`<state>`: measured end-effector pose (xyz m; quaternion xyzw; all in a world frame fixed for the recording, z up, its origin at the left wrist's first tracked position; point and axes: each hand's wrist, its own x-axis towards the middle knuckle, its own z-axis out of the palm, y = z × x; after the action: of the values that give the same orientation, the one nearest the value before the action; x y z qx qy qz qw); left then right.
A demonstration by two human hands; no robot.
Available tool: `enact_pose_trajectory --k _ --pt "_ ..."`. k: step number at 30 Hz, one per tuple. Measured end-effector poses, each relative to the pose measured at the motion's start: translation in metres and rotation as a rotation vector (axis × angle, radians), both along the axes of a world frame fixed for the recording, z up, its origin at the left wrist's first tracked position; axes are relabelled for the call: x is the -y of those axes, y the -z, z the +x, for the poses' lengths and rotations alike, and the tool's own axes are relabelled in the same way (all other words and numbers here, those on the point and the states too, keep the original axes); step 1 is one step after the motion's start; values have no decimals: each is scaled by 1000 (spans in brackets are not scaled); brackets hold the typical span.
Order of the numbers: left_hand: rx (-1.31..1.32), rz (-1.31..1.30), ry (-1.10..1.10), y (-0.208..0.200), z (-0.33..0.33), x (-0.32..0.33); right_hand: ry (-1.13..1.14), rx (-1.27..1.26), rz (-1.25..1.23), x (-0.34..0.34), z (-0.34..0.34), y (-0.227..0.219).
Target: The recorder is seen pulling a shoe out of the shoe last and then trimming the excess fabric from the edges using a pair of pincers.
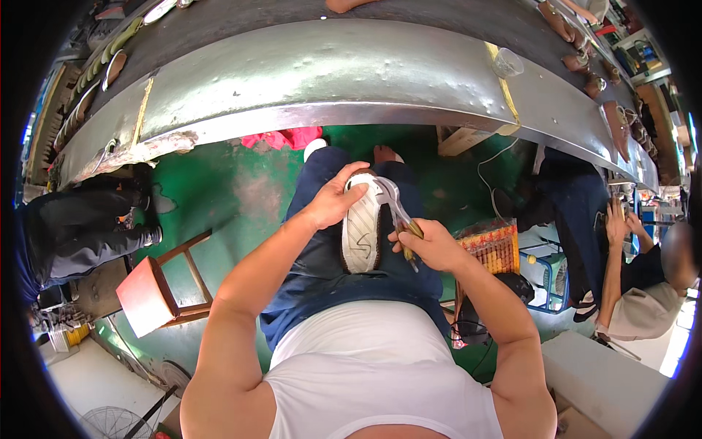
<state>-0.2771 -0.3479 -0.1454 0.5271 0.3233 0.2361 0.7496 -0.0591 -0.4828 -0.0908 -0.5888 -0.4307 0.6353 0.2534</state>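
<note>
A shoe upper on its last (pixel 363 233) lies across my thighs with its pale underside facing up; a dark curved mark runs along the near part. My left hand (pixel 336 196) is closed around the far end, its thumb pressed on the underside. In my right hand (pixel 433 245) is a pair of pincers (pixel 401 212), with yellowish grips and a curved metal head. That head reaches the right edge of the far end. Whether the jaws bite on the material there is too small to tell.
Ahead stretches a metal-fronted workbench (pixel 329 73), with a clear plastic cup (pixel 507 63) and several shoes along its sides. A red-seated stool (pixel 146 296) stands at left. A beaded seat cover (pixel 491 249) is at right. People sit on both sides; pink cloth (pixel 281 138) lies under the bench.
</note>
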Motion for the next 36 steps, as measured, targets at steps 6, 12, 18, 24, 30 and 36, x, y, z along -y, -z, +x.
enact_pose_trajectory --k 6,12,18,24,30,36 --pt "-133 -74 -87 2 13 2 237 355 204 -11 -36 12" --pt "-253 97 -130 -1 14 4 259 431 366 -39 -46 48" --pt "-104 105 -87 -5 2 4 139 260 336 -42 -25 43" --pt "-173 318 3 -22 15 9 -24 536 733 -68 -16 -6" --pt "-88 405 -12 -10 8 17 61 234 481 -67 -3 -17" --pt "-85 85 -11 -11 -12 17 36 133 203 8 -5 -24"
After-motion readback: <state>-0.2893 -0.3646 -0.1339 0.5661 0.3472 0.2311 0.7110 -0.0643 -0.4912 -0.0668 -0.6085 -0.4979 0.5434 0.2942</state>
